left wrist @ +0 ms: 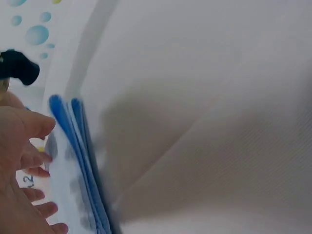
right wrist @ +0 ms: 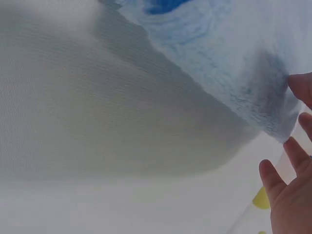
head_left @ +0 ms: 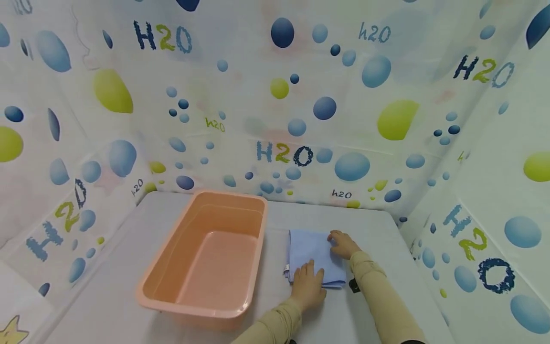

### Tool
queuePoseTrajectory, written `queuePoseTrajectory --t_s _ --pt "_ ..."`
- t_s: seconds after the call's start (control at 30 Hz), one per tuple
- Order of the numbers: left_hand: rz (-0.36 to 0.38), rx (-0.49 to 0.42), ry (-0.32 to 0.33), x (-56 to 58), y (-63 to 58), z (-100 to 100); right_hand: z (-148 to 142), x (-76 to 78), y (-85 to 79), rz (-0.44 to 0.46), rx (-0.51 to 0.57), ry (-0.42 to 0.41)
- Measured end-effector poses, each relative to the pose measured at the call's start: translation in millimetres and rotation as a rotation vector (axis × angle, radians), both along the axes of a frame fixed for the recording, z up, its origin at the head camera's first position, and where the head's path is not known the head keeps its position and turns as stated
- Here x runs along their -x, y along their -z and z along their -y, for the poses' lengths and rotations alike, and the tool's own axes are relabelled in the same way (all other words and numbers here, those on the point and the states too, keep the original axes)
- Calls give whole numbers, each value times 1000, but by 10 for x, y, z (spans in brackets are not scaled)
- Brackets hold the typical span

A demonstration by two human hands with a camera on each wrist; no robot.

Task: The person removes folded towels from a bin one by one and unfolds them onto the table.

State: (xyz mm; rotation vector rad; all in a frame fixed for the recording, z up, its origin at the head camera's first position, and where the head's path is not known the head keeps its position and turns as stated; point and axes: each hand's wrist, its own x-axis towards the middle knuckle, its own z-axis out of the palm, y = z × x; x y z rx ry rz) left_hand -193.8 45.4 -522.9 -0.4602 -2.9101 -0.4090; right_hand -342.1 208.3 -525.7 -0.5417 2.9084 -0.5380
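Note:
A light blue towel (head_left: 313, 251), folded into a flat square, lies on the white table with a small white tag (head_left: 286, 270) at its left edge. My left hand (head_left: 308, 289) rests on its near left part with fingers extended. At the far right corner, my right hand (head_left: 343, 244) touches the towel. Stacked folds of the towel (left wrist: 80, 151) show edge-on beside my left hand (left wrist: 22, 170) in the left wrist view. In the right wrist view, the spread fingers of my right hand (right wrist: 295, 195) are at the towel's corner (right wrist: 273, 124).
A large peach-coloured plastic basin (head_left: 210, 313) stands left of the towel, with nothing seen inside. The white tabletop (head_left: 365, 224) ends against walls (head_left: 240, 95) hung with bubble-printed sheeting. A small black object (head_left: 354, 285) is beside my right wrist.

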Motion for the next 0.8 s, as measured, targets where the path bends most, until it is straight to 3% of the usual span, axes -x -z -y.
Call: queuePoseTrajectory --t_s 0.1,0.17,0.23,0.5,0.8 --pt "122 63 76 -93 21 -63 -65 -30 36 28 -22 -32" --pt "216 99 93 -130 40 -81 -78 -47 55 49 -49 -37" --pt "264 137 94 -147 72 -90 -81 -50 65 46 -91 -35" --pt "96 333 44 -134 100 -65 -74 -28 79 -30 -195 30" --pt "79 341 -4 -48 84 2 -253 -108 139 -9 -143 75"
